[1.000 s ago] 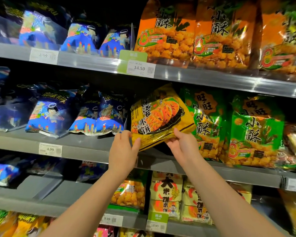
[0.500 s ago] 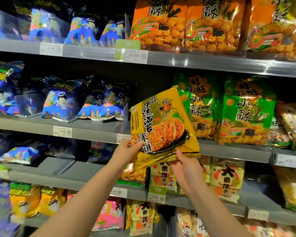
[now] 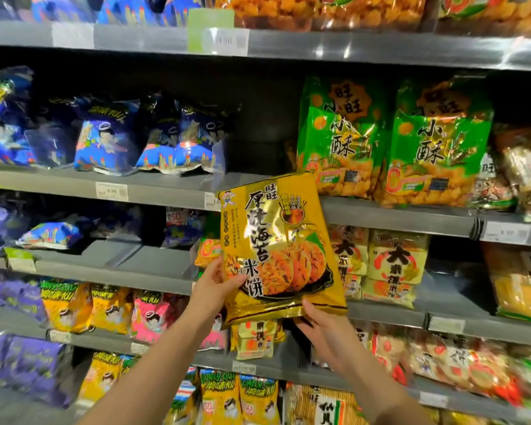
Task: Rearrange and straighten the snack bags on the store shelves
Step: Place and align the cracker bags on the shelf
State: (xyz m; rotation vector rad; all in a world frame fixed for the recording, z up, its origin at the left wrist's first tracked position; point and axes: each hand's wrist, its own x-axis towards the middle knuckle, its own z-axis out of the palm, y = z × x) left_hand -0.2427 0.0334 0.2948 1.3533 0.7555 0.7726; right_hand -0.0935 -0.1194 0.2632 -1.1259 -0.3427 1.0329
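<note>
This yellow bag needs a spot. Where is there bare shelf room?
For the yellow bag: a gap between the dark blue bags and the green bags. One shelf down, bare grey shelf lies right of the flat blue bag. Lower rows are packed.

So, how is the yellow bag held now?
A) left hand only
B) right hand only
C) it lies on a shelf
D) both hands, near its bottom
D: the left hand grips the lower left edge of the yellow bag, the right hand its bottom right corner.

Both hands, left [image 3: 218, 289] and right [image 3: 322, 329], hold an upright yellow snack bag [image 3: 276, 250] before grey shelves [image 3: 154, 187].
</note>
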